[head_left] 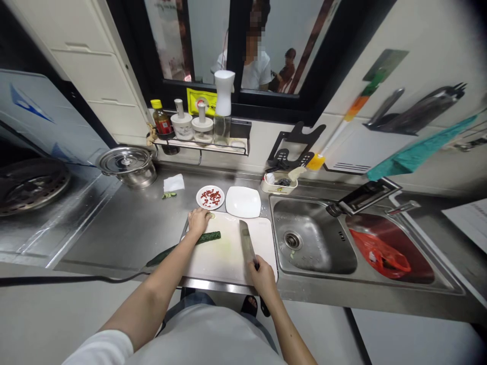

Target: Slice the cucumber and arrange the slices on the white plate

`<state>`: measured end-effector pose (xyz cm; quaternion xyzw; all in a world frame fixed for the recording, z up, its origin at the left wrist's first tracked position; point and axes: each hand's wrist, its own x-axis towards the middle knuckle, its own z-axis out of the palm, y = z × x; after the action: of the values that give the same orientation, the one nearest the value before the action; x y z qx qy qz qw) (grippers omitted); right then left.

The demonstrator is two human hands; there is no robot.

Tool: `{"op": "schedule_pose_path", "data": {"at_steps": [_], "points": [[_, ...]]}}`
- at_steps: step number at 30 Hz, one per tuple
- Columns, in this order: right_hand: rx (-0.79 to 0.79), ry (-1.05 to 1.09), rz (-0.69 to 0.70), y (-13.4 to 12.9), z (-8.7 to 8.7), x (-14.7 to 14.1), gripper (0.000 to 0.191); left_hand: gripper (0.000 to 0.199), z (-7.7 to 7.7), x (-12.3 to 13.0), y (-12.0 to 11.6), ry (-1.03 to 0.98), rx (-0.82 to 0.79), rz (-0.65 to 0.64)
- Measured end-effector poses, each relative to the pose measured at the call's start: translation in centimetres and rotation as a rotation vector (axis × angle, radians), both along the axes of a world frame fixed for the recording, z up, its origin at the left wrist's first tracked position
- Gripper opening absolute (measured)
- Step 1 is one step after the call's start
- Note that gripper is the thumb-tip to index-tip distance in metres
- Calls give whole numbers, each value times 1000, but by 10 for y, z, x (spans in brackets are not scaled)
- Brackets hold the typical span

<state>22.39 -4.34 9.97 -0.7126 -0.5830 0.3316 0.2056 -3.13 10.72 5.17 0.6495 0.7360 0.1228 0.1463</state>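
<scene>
My right hand (263, 276) is wrapped round the black handle of a kitchen knife (247, 241), whose blade points away from me over the white cutting board (232, 266). At the board's far left corner, my left hand (198, 222) has its fingers closed at a small pale-green cucumber piece (211, 216). Beneath my left forearm lies a long dark green cucumber (209, 236), its cut end on the board and its other end over the counter. A wet greenish patch marks the middle of the board.
Behind the board stand a plate of chopped red pieces (210, 197) and a white square plate (243, 202). A lidded steel pot (129, 165) is at the back left. To the right are the sink (315, 238) and a red plastic bag (382, 256). A condiment shelf (201, 144) hangs behind.
</scene>
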Motion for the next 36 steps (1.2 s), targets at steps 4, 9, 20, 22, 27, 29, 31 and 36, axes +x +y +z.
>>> {"op": "schedule_pose_path", "data": {"at_steps": [4, 9, 20, 22, 27, 29, 31, 36], "points": [[-7, -4, 4, 1, 0, 0, 20, 27, 3, 1, 1, -14, -10, 36], [-17, -9, 8, 1, 1, -3, 22, 25, 3, 2, 3, -38, -12, 60], [-61, -112, 44, 5, 0, -4, 21, 26, -4, -20, -14, -237, 123, 241], [-61, -130, 53, 5, -1, -5, 21, 26, -7, -24, -23, -266, 127, 234], [-59, -110, 85, 8, 1, -12, 25, 25, -8, -24, -47, -254, 162, 100], [-70, -103, 127, 10, 3, -17, 27, 24, -5, -20, -56, -244, 167, 5], [-85, -125, 175, 13, 7, -23, 28, 23, -2, -14, -62, -238, 166, -102], [-113, -245, 260, 19, 14, -41, 28, 27, 6, -1, -73, -240, 163, -297]]}}
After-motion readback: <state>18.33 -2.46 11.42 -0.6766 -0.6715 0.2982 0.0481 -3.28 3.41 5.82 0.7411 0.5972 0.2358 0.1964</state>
